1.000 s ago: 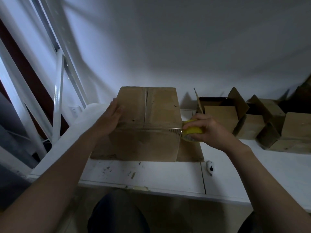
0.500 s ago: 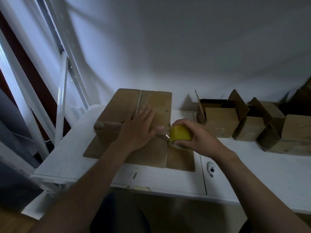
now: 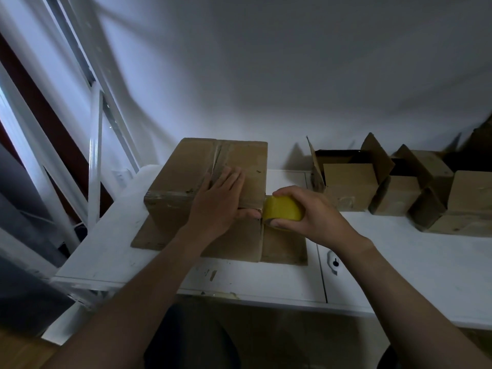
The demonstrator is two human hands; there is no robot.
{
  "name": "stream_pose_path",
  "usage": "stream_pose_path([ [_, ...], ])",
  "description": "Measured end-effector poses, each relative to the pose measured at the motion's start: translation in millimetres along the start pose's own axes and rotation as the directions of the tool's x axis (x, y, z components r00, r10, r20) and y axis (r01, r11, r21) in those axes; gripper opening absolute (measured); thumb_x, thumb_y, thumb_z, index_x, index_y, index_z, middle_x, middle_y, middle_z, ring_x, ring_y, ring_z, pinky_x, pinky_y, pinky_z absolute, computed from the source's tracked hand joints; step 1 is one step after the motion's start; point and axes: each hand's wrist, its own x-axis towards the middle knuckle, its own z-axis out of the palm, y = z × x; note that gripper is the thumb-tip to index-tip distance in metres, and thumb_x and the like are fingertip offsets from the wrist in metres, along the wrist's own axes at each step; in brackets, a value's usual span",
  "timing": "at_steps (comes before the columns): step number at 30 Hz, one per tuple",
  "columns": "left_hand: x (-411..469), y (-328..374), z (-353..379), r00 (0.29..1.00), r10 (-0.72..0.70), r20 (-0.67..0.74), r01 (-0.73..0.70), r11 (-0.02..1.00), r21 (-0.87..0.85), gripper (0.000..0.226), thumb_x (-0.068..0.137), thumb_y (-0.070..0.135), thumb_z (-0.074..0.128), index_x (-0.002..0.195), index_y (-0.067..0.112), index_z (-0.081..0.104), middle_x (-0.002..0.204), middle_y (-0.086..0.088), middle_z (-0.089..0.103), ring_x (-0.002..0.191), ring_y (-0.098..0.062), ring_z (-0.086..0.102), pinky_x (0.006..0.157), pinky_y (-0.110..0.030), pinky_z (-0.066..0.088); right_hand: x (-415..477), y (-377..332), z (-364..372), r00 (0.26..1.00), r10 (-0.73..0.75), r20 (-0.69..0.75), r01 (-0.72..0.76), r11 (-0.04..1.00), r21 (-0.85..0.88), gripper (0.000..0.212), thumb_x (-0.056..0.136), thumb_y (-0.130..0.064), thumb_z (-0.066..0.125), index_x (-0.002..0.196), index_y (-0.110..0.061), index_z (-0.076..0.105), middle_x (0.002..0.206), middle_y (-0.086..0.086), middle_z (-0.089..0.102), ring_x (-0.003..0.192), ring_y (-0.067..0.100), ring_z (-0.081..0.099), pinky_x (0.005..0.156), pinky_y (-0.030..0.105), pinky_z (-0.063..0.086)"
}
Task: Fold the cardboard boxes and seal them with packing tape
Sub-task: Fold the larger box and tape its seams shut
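Now | box [image 3: 170, 187] on worktop [image 3: 426, 262], centre seam taped | left hand [image 3: 221, 206]: grip released, flat on lid, thumb at near-right corner | right hand [image 3: 314, 214]: grip grasping yellow tape roll [image 3: 282, 215] beside that corner | advice: pin tape end, pull taut, tear cleanly.

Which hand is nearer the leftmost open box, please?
Right. The right hand holds tape just left of the open box; the left hand rests farther left, on the closed box.
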Motion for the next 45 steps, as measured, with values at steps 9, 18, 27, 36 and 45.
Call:
stream_pose_path([
  [9, -10, -30, -7, 0.996, -0.087, -0.033, 0.081, 0.986, -0.146, 0.117, 0.067, 0.097, 0.016, 0.161, 0.029, 0.012, 0.169, 0.005, 0.010, 0.156, -0.021, 0.009, 0.121, -0.061, 0.016, -1, 6, 1, 1.000, 0.000, 0.006, -0.001, 0.999, 0.044, 0.060, 0.075, -0.072, 0.066, 0.127, -0.047, 0.050, 0.127, -0.015, 0.059, 0.109, 0.010, 0.055, 0.081, 0.023, 0.047],
  [18, -34, -91, -9, 0.954, -0.300, 0.017, 0.298, 0.936, -0.189, 0.129, 0.055, 0.105, 0.032, 0.158, 0.029, 0.021, 0.168, 0.004, 0.015, 0.156, -0.024, 0.008, 0.119, -0.067, 0.009, -4, 4, 0, 1.000, 0.022, 0.010, -0.023, 1.000, 0.011, 0.059, 0.075, -0.070, 0.067, 0.128, -0.049, 0.050, 0.124, -0.025, 0.054, 0.111, 0.006, 0.052, 0.085, 0.022, 0.044],
  [27, -43, -58, -16, 0.925, -0.378, -0.036, 0.364, 0.911, -0.192, 0.124, 0.056, 0.095, 0.044, 0.157, 0.024, 0.032, 0.165, 0.000, 0.027, 0.152, -0.025, 0.025, 0.109, -0.058, 0.039, 13, -25, -7, 0.996, 0.049, 0.073, -0.012, 0.898, -0.440, 0.080, 0.090, -0.084, 0.025, 0.148, -0.032, 0.043, 0.145, -0.010, 0.049, 0.127, 0.015, 0.042, 0.107, 0.041, 0.039],
  [36, -48, -79, -3, 0.931, -0.330, -0.157, 0.256, 0.896, -0.363, 0.126, 0.057, 0.105, 0.029, 0.150, 0.023, 0.047, 0.157, 0.002, 0.043, 0.145, -0.022, 0.040, 0.112, -0.050, 0.040, 73, -69, 49, 0.966, 0.006, 0.259, 0.114, 0.889, -0.444, 0.062, 0.103, -0.062, 0.009, 0.159, -0.039, 0.019, 0.168, -0.013, 0.016, 0.156, 0.018, 0.008, 0.126, 0.046, 0.008],
  [45, -62, -95, 53, 0.881, -0.435, -0.185, 0.055, 0.483, -0.874, 0.097, 0.085, 0.084, 0.042, 0.161, 0.032, 0.012, 0.165, 0.014, 0.020, 0.150, -0.015, 0.026, 0.122, -0.052, 0.026, 71, -62, 65, 0.974, 0.003, 0.228, 0.130, 0.813, -0.568, 0.062, 0.103, -0.064, 0.003, 0.159, -0.042, 0.017, 0.166, -0.017, 0.020, 0.155, 0.017, 0.015, 0.124, 0.048, 0.018],
])
